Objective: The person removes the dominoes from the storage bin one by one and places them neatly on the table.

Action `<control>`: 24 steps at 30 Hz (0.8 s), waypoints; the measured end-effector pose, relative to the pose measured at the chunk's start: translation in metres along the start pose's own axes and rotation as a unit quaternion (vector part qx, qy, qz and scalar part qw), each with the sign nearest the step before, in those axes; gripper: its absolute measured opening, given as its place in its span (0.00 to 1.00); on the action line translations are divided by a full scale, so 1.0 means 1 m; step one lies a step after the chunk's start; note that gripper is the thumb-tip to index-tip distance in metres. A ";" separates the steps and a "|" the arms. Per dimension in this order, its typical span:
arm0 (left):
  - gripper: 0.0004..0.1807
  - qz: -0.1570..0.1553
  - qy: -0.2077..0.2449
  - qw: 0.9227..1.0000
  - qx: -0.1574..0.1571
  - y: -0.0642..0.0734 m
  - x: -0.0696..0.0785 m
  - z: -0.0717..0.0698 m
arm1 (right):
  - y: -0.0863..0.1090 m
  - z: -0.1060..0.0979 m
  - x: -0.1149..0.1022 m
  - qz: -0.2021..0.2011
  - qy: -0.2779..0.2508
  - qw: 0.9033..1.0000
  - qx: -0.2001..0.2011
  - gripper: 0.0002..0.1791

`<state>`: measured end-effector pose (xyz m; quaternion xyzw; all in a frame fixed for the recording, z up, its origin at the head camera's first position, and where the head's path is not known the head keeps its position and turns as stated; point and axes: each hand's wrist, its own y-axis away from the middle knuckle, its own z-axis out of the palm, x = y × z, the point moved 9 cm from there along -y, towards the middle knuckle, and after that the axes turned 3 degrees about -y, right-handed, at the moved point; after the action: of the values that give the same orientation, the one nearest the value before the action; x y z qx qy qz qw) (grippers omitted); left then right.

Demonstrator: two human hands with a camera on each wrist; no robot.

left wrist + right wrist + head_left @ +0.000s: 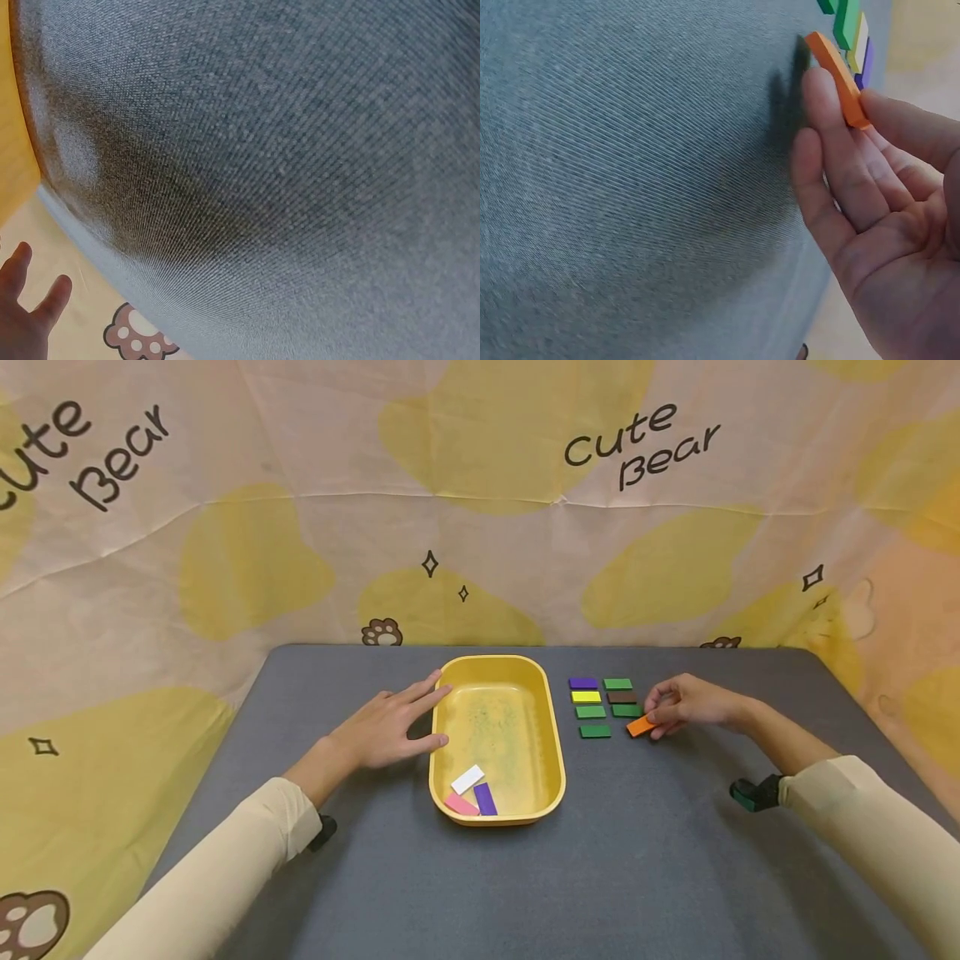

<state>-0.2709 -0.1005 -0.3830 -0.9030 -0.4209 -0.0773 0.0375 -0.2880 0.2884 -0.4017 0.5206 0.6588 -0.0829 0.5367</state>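
My right hand (693, 702) pinches a flat orange block (640, 726) between thumb and fingers. In the right wrist view the orange block (838, 79) shows tilted, one end between the fingertips. Left of it lie two short columns of flat blocks: a purple block (582, 683), a yellow block (586, 697), a brown block (622, 697) and several green ones, such as the green block (595, 732). My left hand (386, 727) has its fingers spread, fingertips at the left rim of a yellow tray (557, 735). In the left wrist view only some fingers (52, 300) show.
Inside the tray, at its near left end, lie a white block (468, 779), a pink block (461, 805) and a purple block (485, 799). Everything stands on a grey cloth-covered table (480, 893). A patterned curtain (480, 543) hangs behind the table's far edge.
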 end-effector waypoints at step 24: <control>0.45 -0.015 0.013 1.000 -0.008 0.000 -0.001 0.001 | -0.010 0.004 0.006 -0.029 0.039 0.998 0.032 0.10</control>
<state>-0.2710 -0.1013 -0.3839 -0.8957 -0.4334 -0.0933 0.0347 -0.2926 0.2851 -0.4125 0.5214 0.6906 -0.0990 0.4914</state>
